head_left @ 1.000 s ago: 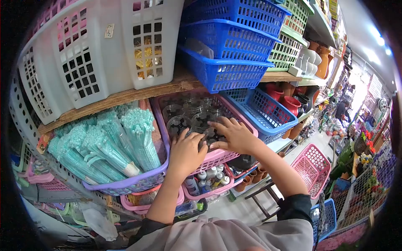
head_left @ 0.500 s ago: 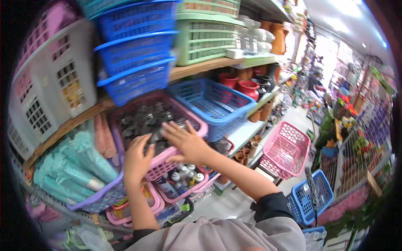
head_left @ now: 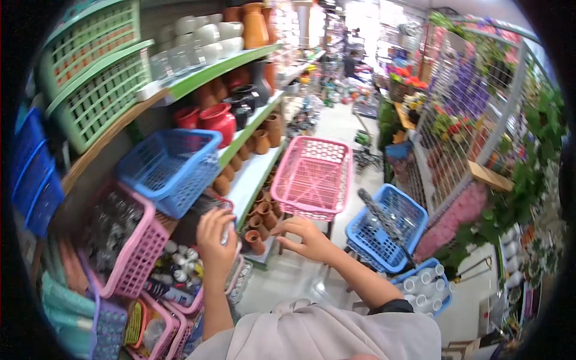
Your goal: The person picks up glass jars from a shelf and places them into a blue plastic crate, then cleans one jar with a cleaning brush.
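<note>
My left hand (head_left: 216, 246) is raised with its fingers curled round a small shiny, clear object (head_left: 227, 231), mostly hidden by the fingers. It is above the right side of a pink basket of spray cans and bottles (head_left: 180, 267). My right hand (head_left: 304, 239) holds nothing; its fingers are bent and apart, in front of several brown clay pots (head_left: 263, 217) on the low shelf. Beyond it stands a pink basket (head_left: 312, 211) with a lattice bottom. To the left, a pink basket (head_left: 141, 258) holds dark, glossy items wrapped in clear plastic.
A blue basket (head_left: 174, 198) sits on the left shelf, near red pots (head_left: 217, 123). On the right are another blue basket (head_left: 384, 255) with a grey fluffy stick across it, and a basket of white cups (head_left: 426, 288). A wire rack (head_left: 456, 132) with artificial flowers lines the aisle.
My view has swung right towards the aisle. Both hands have left the basket of plastic-wrapped items and moved right; the left now has a small clear object in its fingers.
</note>
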Demonstrator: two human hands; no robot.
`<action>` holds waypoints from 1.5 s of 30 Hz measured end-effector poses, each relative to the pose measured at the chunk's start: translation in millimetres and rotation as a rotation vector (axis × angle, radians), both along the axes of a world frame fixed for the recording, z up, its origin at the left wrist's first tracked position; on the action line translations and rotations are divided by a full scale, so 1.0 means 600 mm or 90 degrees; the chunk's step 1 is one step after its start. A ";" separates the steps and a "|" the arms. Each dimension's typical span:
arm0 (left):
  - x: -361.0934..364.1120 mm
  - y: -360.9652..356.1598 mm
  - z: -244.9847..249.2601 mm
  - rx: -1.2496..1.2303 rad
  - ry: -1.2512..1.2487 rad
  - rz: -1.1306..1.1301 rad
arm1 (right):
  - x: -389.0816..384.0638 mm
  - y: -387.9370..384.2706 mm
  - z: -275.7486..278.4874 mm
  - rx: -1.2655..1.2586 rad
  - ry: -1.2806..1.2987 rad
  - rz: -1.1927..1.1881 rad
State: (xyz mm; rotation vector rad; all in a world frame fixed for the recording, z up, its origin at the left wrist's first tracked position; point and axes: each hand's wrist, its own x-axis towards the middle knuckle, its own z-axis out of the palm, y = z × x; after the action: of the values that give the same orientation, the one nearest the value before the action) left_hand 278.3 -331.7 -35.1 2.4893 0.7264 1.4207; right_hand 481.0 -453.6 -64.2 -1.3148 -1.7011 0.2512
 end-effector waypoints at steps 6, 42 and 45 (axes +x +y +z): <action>0.250 -0.096 -0.122 -0.182 0.056 -0.361 | 0.134 -0.177 -0.068 -0.105 0.094 -0.235; 0.876 -0.213 -0.548 -0.425 0.248 -0.710 | 0.358 -0.443 -0.366 -0.223 0.308 -1.115; 0.922 -0.247 -0.533 -0.314 0.296 -0.686 | 0.323 -0.473 -0.367 -0.161 0.383 -1.170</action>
State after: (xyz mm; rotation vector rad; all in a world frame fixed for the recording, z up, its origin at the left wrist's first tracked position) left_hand 831.2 -479.6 -354.8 2.1708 -0.2336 0.2468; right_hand 674.6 -737.2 -284.6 -2.1303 0.3930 -0.2394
